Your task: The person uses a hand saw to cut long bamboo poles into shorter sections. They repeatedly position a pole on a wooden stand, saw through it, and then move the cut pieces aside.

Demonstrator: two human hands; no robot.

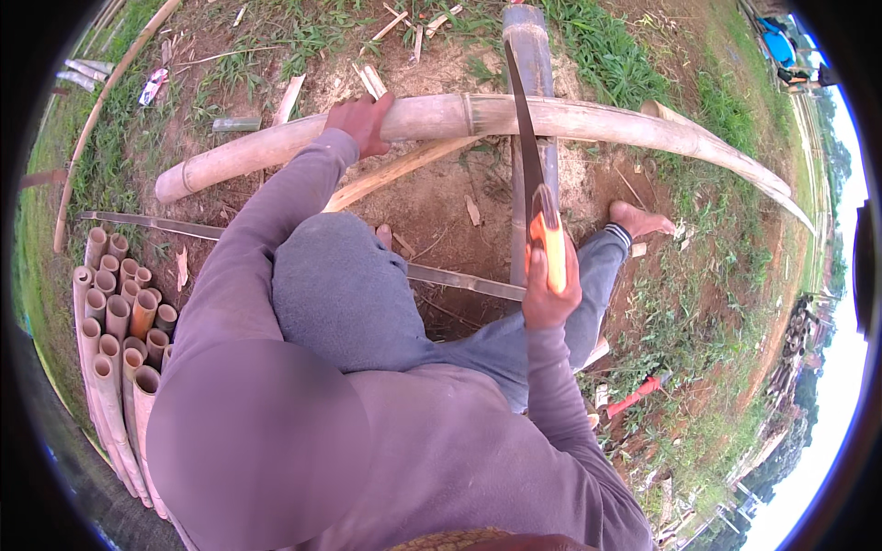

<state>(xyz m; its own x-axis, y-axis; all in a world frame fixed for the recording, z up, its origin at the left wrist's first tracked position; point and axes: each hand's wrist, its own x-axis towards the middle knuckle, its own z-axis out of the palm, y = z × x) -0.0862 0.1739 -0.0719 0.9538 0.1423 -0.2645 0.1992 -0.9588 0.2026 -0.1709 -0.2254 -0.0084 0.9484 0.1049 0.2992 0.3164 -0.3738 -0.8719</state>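
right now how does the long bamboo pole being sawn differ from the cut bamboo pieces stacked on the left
The long bamboo pole is one whole length lying across the ground; the cut bamboo pieces are many short tubes piled side by side. The pole is held down by the left hand with the saw, gripped by the right hand, across it; the pieces lie untouched. The pieces show hollow open ends. Both are pale tan bamboo.

Place: open-air bamboo-cutting yard, rural.
Ground: bare dirt [441, 207] with sawdust and wood chips, grass [625, 64] around it.
Stock: cut bamboo tubes [119, 349] stacked at the left, long pole [441, 119] across.
Beyond: fields, trees, open sky.
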